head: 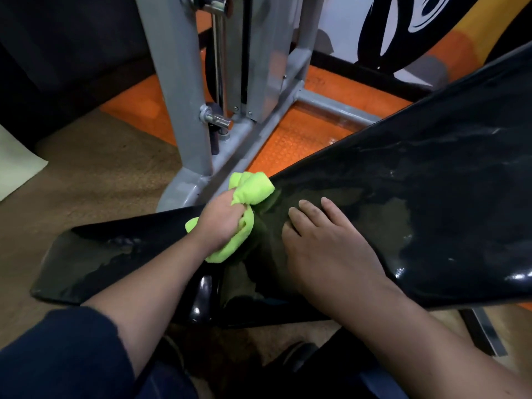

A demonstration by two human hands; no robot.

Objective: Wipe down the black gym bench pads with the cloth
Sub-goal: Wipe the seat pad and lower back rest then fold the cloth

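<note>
A: Head view, from nine o'clock: the lower pad lies flat and glossy, with dull patches. What comes next?

B: The left hand clenches a bunched green cloth at the seam between the pads, near centre.

A: And toward three o'clock?

B: The right hand rests flat, fingers relaxed, on the tilted pad. The cloth looks soft and light; I'd keep it balled in the fist. The vinyl seems slick.
</note>
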